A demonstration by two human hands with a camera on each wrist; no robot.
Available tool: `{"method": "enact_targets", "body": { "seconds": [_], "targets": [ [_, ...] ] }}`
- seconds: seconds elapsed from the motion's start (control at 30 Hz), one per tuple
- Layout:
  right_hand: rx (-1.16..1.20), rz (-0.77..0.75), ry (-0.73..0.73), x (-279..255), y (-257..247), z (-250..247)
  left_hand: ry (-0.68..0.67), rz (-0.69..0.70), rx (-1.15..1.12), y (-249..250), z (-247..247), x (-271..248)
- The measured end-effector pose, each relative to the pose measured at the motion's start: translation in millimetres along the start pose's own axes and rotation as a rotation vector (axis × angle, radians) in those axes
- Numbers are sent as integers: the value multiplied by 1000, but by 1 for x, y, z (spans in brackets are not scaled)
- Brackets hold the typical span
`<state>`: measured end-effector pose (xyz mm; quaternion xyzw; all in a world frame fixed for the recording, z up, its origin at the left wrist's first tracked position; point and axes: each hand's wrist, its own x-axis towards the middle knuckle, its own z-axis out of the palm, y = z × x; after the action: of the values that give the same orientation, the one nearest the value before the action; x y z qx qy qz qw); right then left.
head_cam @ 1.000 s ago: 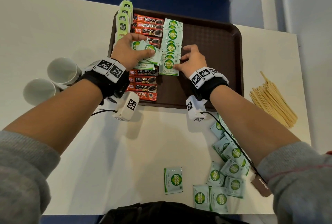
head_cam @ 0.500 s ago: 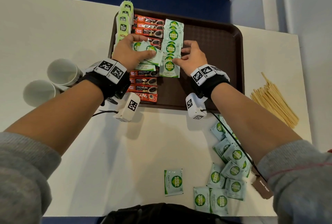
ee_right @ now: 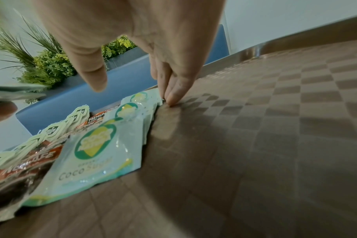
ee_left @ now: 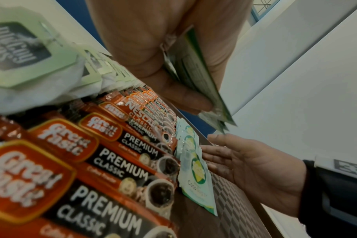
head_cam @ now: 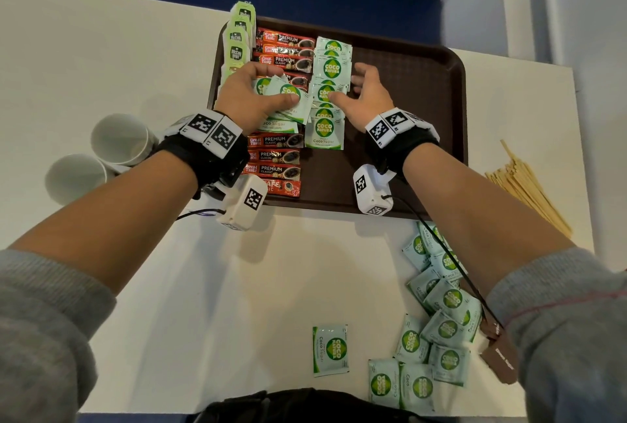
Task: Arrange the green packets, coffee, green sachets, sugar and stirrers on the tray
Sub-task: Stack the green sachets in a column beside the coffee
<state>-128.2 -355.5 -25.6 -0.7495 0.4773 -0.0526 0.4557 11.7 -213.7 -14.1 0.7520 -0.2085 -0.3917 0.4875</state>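
Observation:
On the brown tray (head_cam: 407, 90) lie a column of pale green packets (head_cam: 237, 42), a column of red coffee sticks (head_cam: 274, 154) and a column of green coco sugar sachets (head_cam: 327, 97). My left hand (head_cam: 247, 97) holds a fanned stack of sugar sachets (head_cam: 288, 97) above the coffee; in the left wrist view the stack (ee_left: 196, 72) sits pinched between thumb and fingers. My right hand (head_cam: 363, 93) is spread beside the sachet column, fingertips (ee_right: 171, 95) straight against its right edge, thumb over a sachet. Wooden stirrers (head_cam: 529, 192) lie on the table to the right.
Loose sugar sachets (head_cam: 437, 327) are scattered on the white table near my right forearm, one (head_cam: 330, 349) apart at the front. Two white cups (head_cam: 101, 158) lie on their sides left of the tray. The tray's right half is bare.
My right hand has slid farther along the sachet column, from its near end to its middle. The left hand has stayed put with its stack.

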Motion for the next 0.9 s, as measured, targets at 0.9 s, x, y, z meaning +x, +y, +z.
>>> {"method": "enact_targets", "body": {
  "seconds": [0.9],
  "targets": [
    [337,-122,-188,-38,-17,-8,-40,108,24,8,15,-27]
  ]
}}
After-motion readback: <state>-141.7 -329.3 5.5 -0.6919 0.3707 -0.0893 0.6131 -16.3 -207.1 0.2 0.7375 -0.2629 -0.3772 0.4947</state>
